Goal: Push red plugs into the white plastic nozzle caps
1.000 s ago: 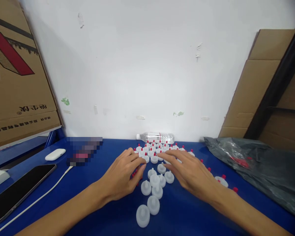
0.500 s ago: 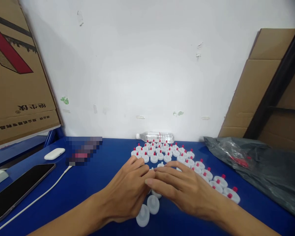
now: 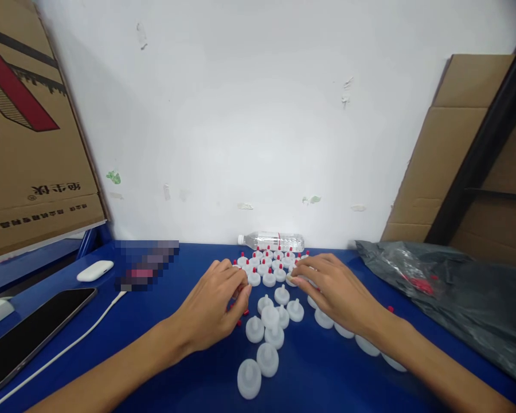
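Note:
My left hand (image 3: 217, 304) hovers low over the left side of the caps, fingers curled and thumb apart from them. Small red tip covers (image 3: 239, 323) show beneath and beside its thumb; its palm side is hidden. My right hand (image 3: 337, 292) reaches over the right part of the group, thumb and fingertips closed at a white nozzle cap (image 3: 290, 279), its top partly hidden by the fingers. Between the hands stand several white nozzle caps with bare tips (image 3: 254, 329). Farther back are rows of white caps with red tips (image 3: 269, 277).
A clear bottle (image 3: 275, 241) lies against the wall. At left are a phone (image 3: 38, 332), a white earbud case (image 3: 95, 271), a cable (image 3: 77, 334) and a cardboard box (image 3: 34, 143). On the right lies a dark plastic bag (image 3: 468, 310) with a clear bag of red pieces (image 3: 419, 284).
My hands were together in the middle and have moved apart. The left went left to the red covers, the right went forward and right to the capped rows. More bare-tipped caps now show.

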A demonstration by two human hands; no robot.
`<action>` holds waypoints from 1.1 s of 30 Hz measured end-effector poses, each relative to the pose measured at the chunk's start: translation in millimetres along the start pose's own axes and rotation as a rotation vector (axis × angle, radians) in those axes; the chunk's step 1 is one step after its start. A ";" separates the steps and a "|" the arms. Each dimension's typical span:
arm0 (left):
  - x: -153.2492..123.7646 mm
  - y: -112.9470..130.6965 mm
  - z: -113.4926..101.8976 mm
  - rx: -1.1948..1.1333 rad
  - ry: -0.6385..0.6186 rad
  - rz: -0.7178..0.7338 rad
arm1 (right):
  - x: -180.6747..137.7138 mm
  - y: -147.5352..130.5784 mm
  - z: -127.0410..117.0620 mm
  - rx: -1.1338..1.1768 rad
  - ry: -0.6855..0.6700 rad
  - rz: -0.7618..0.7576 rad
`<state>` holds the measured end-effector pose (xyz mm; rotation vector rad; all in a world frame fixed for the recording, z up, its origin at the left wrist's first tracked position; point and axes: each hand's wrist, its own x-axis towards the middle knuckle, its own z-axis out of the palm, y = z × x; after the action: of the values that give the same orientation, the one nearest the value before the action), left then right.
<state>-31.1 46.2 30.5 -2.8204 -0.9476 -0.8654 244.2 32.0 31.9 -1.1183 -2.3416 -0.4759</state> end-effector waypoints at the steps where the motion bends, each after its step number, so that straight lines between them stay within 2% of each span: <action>1: 0.1 -1.4 1.1 -0.001 -0.021 -0.021 | -0.2 -1.2 1.9 0.019 -0.059 0.017; 4: -0.3 -2.7 3.7 0.015 -0.054 -0.047 | -1.5 -5.6 5.8 0.066 -0.176 0.044; 7: -1.1 -2.4 6.3 0.038 -0.067 -0.049 | -2.7 -7.8 6.9 0.061 -0.236 0.057; 14: -2.2 -2.3 11.2 0.051 -0.085 -0.050 | 0.6 1.2 -4.2 -0.093 -0.212 0.137; 19: -2.1 -1.2 11.3 0.049 -0.100 -0.033 | -1.8 6.5 -7.8 -0.174 -0.357 0.230; 26: -2.8 -2.1 12.0 0.061 -0.106 -0.025 | -6.5 1.2 -3.1 -0.160 -0.394 0.230; 33: -2.9 -3.0 11.2 0.041 -0.101 -0.049 | -11.2 2.2 -6.4 -0.180 -0.457 0.163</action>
<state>-29.1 49.4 19.1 -2.8408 -1.0388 -0.7046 253.8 23.2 31.0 -1.6331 -2.5944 -0.4096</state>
